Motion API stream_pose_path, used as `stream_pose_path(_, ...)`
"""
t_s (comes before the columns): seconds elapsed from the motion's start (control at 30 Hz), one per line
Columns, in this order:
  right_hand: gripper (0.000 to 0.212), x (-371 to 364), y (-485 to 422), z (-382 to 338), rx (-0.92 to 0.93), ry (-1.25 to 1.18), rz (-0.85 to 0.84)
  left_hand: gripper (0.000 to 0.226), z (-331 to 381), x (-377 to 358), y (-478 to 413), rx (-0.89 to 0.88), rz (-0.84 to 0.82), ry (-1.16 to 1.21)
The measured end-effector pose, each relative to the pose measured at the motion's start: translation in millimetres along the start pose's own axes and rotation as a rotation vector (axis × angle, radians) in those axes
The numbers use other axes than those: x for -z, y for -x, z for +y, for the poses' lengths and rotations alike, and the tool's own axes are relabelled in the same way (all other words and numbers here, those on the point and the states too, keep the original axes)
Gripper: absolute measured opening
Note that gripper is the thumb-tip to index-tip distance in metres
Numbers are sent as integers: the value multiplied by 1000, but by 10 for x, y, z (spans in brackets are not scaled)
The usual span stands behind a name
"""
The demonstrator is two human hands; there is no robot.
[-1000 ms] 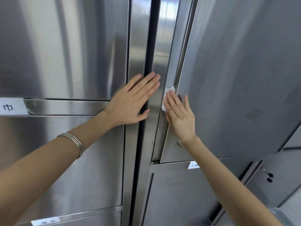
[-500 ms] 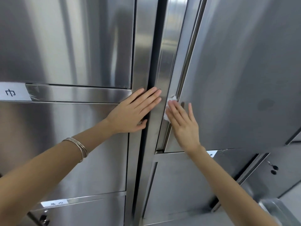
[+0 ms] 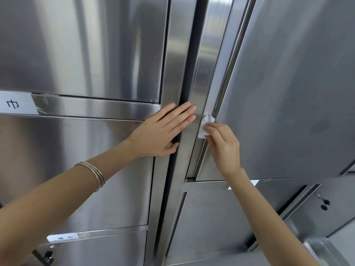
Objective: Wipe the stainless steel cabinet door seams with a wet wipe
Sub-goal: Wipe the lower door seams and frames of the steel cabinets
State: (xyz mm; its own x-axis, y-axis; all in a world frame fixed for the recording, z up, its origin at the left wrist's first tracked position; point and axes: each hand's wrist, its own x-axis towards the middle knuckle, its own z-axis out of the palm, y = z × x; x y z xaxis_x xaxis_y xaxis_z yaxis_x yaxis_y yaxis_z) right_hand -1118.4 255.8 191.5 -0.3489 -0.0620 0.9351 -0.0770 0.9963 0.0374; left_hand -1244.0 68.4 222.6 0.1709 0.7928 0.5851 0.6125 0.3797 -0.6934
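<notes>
We note the small crumpled white wet wipe (image 3: 206, 126) pressed against the narrow vertical seam (image 3: 217, 104) where the brushed stainless steel door on the right (image 3: 288, 89) meets its frame strip, a little above mid-height of that door. Our right hand (image 3: 224, 146) pinches the wipe between fingertips and thumb, most of the wad showing above the fingers (image 3: 211, 129). Our left hand (image 3: 163, 131) lies flat and open on the central steel post, fingers spread across the dark vertical gap (image 3: 194, 60), grasping nothing; a thin metal bangle (image 3: 96, 174) sits on that wrist. Risks as we judge them: the wipe is bunched small, so it may ride over the groove rather than into it, or slip from the pinch if it drags on the edge; the door appears to stand slightly ajar, so sideways pressure could swing it and pull the seam away from the wipe; fingertips run close to a thin metal edge. Room to move: the seam runs clear upward out of frame and downward to the door's bottom corner (image 3: 194, 178), where a horizontal ledge ends the stroke. A white paper label (image 3: 16, 103) sits far left, well apart.
</notes>
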Motion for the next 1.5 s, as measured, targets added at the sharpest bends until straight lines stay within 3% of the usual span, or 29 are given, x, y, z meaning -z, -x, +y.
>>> stream_pose_path(0.1, 4, -91, 246, -1, 36, 0, -11, 84, -7, -11, 3, 9, 3, -16)
stream_pose_path(0.27, 13, -146, 652, 5, 78, 41, -240, 72, 10, 80, -58, 23, 22, 67)
stream_pose_path(0.4, 4, -39, 340, -19, 36, 38, -102, 55, -127, 148, -328, -109, 42, 84)
stream_pose_path(0.47, 11, -58, 320, -27, 4, 29, -34, 54, -201, 155, -476, -128, 50, 80)
stream_pose_path(0.73, 18, -241, 883, -66, -1, 10, -116, 50, -201, 97, -613, -228, 80, 24)
stream_pose_path(0.93, 13, -148, 309, -70, -68, 37, 68, 47, -214, 113, -614, -226, 87, 23)
stream_pose_path(1.0, 13, -242, 525, -71, -80, 21, 46, 47, -215, 111, -605, -229, 71, 17)
stream_pose_path(1.17, 13, -350, 1188, -176, -110, 64, -188, 43, -210, 116, -600, -228, 61, 34)
stream_pose_path(1.37, 6, -249, 627, -156, -209, 18, -1, 44, -199, 90, -599, -232, 63, 45)
stream_pose_path(1.43, 5, -341, 917, -172, -198, -11, -34, 43, -196, 86, -604, -236, 59, 55)
stream_pose_path(1.5, 7, -421, 1303, -219, -190, 23, -172, 43, -191, 92, -607, -232, 52, 44)
